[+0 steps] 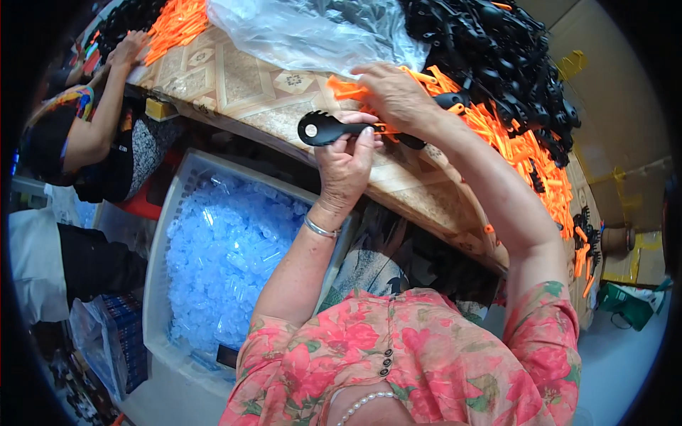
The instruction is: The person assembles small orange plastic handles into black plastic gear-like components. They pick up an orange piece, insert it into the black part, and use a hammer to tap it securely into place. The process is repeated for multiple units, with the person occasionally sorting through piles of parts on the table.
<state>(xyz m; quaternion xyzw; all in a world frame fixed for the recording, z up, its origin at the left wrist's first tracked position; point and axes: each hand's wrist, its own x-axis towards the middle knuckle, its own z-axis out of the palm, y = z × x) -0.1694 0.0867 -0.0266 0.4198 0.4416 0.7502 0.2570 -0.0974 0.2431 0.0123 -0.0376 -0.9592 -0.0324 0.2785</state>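
My left hand (344, 160) is closed around the neck of a black pasta server (323, 130), over the table's near edge. Its toothed head with a round hole points left. An orange part (387, 128) shows just right of my fingers, with a black end piece (412, 141) beyond it; whether they are joined to the server is unclear. My right hand (394, 92) is bent over orange plastic strips (344, 89) at the near side of a heap. Its fingertips are partly hidden, so a grip cannot be made out.
Black utensil parts (490, 57) pile up behind the long orange heap (547, 184). Clear plastic sheeting (312, 35) lies on the patterned table (241, 71). Below left stands a white crate (158, 284) of bluish clear plastic pieces. Another person (92, 135) works at far left.
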